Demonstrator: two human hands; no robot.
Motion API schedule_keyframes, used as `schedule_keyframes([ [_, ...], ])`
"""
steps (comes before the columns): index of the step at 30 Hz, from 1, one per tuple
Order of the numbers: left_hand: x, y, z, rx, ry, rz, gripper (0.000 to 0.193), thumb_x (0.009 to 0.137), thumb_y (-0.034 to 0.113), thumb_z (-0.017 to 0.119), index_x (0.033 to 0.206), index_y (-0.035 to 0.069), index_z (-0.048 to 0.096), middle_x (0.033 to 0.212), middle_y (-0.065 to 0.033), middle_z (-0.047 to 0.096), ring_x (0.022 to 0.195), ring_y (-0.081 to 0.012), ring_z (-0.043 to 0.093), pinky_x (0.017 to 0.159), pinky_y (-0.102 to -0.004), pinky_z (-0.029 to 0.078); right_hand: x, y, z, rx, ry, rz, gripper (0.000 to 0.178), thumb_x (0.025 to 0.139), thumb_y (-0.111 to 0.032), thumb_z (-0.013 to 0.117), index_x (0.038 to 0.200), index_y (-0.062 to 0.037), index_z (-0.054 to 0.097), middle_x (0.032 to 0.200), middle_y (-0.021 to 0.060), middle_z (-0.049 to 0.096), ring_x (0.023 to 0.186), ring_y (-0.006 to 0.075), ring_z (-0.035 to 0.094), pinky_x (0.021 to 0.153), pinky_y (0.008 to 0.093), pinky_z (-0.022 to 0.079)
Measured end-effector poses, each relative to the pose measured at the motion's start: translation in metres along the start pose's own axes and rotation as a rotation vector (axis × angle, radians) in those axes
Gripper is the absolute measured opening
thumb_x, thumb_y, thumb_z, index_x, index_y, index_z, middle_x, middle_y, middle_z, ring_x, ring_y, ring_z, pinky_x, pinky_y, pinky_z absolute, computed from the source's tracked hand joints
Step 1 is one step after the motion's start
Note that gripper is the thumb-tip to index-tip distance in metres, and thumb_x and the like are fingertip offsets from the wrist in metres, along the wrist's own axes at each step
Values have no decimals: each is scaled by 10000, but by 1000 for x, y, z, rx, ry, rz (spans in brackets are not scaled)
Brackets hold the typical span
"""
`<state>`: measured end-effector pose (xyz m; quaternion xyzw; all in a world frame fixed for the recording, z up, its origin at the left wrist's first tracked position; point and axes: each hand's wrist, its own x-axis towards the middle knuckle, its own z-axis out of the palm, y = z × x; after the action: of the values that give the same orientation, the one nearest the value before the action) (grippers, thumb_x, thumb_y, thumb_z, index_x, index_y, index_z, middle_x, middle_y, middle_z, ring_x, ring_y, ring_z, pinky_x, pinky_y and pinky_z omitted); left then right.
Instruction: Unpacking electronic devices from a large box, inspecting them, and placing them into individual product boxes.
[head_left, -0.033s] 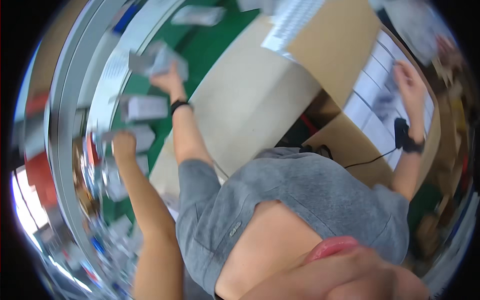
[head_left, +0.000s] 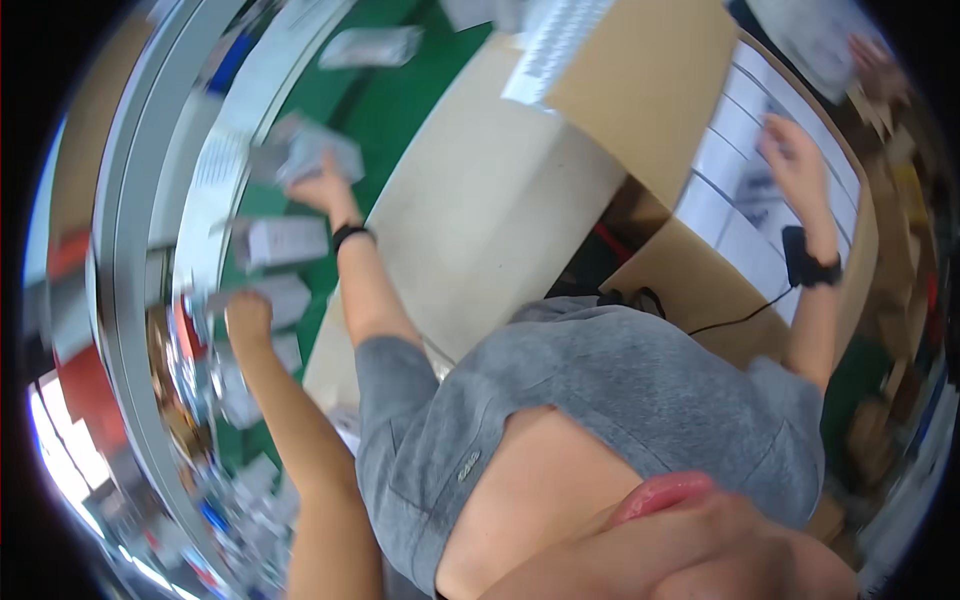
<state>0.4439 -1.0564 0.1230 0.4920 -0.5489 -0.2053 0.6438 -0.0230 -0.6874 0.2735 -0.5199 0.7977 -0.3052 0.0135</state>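
My left hand (head_left: 322,188), with a black band at its wrist, grips the near side of a white box (head_left: 325,150) over the green belt (head_left: 375,95). A flap stands out from the box's left end. On the right, my right hand (head_left: 797,165) hangs over a brown carton (head_left: 655,75) packed with rows of white boxes (head_left: 722,148). Its fingers are loosely bent and apart, with nothing seen in them. A dark blurred patch shows on the boxes beside it. A black device with a cable is strapped to the right wrist.
A co-worker's hand (head_left: 248,318) touches another white box (head_left: 285,300) on the belt. Another white box (head_left: 285,242) lies between us, and a pale packet (head_left: 370,47) farther up. A beige tabletop (head_left: 480,190) separates belt and carton. Clear bags (head_left: 250,490) lie lower left.
The surroundings have shifted slightly left in the view. My left hand still holds the white box, and my right hand stays over the carton.
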Motion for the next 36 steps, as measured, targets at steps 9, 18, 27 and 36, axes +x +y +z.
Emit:
schedule_keyframes([
  [9, -101, 75, 4, 130, -213, -197, 578, 798, 110, 609, 1225, -77, 267, 1192, -213, 385, 1098, -269, 417, 939, -365, 351, -40, 10, 45, -452, -305, -4, 582, 767, -336, 570, 1217, -10, 398, 1256, 260, 351, 1211, 387, 309, 988, 473, 271],
  [18, -194, 162, 17, -107, -508, -136, 460, 804, 93, 572, 1198, -13, 360, 1228, -156, 390, 1148, -247, 379, 864, -351, 400, -8, 16, 31, -547, -464, -222, 594, 631, -267, 659, 1069, 85, 469, 1219, 207, 408, 1205, 327, 325, 975, 423, 290],
  [27, -189, 256, 37, -242, -809, 363, 427, 737, 191, 654, 1084, 15, 479, 1101, -151, 503, 1011, -279, 476, 842, -352, 400, -35, 6, -53, -129, 29, -237, 584, 533, -232, 683, 1025, 16, 486, 1075, 129, 487, 857, 312, 550, 726, 346, 466],
  [36, -238, 381, 89, -133, -753, 812, 879, 509, 339, 762, 1229, 34, 361, 1137, -191, 436, 1056, -357, 423, 882, -446, 315, -48, -80, -89, 629, -118, -90, 436, 680, -225, 694, 996, 21, 524, 1015, 108, 520, 878, 190, 560, 645, 256, 449],
])
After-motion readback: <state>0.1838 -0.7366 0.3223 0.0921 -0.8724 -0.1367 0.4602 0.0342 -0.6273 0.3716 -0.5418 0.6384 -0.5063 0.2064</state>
